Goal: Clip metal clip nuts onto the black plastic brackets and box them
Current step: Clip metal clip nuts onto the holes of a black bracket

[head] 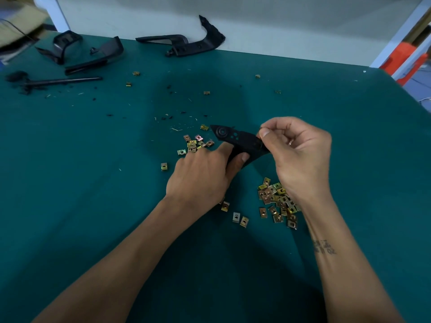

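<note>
I hold a black plastic bracket (238, 142) just above the table (93, 183), a little right of the middle of the frame. My left hand (203, 176) grips its lower end, thumb curled against the underside and index finger along the near edge, the other fingers spread down toward the cloth. My right hand (300, 150) is curled over the bracket's right end, thumb and forefinger pinching there; whether a clip nut sits between those fingertips I cannot tell, because they cover the spot. The bracket's pointed tip, with a round boss and small holes, aims toward the upper left.

Metal clip nuts lie loose on the green surface. One heap (278, 202) sits below my right wrist, at lower right of centre. A smaller cluster (194, 143) lies just beyond my left fingertips, beside the bracket's tip. A few single nuts (164, 166) rest to the left of my left hand, and others are scattered farther up the table (206, 92).

In the upper left of the frame lie more black plastic parts (93, 51), with a long curved black piece (193, 44) at upper centre against the white wall. A thin black rod (63, 81) lies at the left, among dark shavings.
</note>
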Available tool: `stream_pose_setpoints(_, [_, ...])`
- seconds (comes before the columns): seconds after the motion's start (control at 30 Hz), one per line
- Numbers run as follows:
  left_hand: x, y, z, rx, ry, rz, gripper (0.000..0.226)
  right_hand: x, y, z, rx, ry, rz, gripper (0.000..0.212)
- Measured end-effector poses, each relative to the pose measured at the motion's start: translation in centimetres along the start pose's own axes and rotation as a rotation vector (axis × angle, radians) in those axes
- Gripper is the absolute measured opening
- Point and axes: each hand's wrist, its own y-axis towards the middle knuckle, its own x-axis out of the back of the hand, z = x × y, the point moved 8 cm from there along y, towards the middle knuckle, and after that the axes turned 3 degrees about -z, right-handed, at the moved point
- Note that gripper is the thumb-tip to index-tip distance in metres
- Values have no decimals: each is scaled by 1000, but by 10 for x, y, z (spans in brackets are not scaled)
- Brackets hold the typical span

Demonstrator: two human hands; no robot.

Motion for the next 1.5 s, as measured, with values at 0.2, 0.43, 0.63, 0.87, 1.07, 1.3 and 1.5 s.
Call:
stream_pose_setpoints(0.2, [0,0,1,8,-12,-18,43,1,3,6,64,-51,87,19])
stream_pose_setpoints(0.43, [-1,1,3,25,-29,-7,56,-3,8,10,102,-134,134,10])
stream_pose_setpoints(0.63, [1,2,2,19,-112,-4,53,-6,10,15,141,-146,182,10])
stream_pose_setpoints(0.87, [3,3,5,57,-202,4,46,-13,8,12,75,74,178,16])
stream_pose_setpoints(1.07, [3,3,5,57,-200,-3,39,-18,6,7,6,178,71,19])
stream_pose_setpoints(1.3, [1,3,6,63,-225,11,37,-17,4,0,-67,245,-13,19])
stream_pose_setpoints(1.5, [-3,4,9,93,-252,41,41,-18,5,-2,-79,258,3,22])
